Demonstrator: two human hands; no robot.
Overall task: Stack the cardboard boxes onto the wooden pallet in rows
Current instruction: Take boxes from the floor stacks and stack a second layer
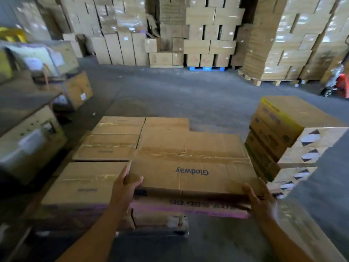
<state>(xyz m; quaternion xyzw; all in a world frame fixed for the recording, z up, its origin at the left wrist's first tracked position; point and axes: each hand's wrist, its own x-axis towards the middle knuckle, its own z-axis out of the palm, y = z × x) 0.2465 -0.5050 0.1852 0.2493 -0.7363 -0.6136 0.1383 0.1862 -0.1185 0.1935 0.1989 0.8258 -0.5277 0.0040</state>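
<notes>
Big flat Glodway box [190, 159] lies with its long axis running left-right, over the near right part of the stack. Its "Glodway" print is upside down from here, so the top of the lettering points at me. The left hand [124, 186] is curled round the near left corner with the thumb on top. The right hand [260, 199] grips the near right corner, fingers wrapped over the edge.

Right below it is one pink-banded box [188, 207] with upside-down blurry writing, looks like "99.99%". Three box tops [107, 148] run in a column to its left, and one more box [166, 123] sits behind it. Two separate stacks stand to the right: a yellow-edged stack [273, 129] and a triangle-marked stack [311, 148]. I can't make out the pallet underneath.
</notes>
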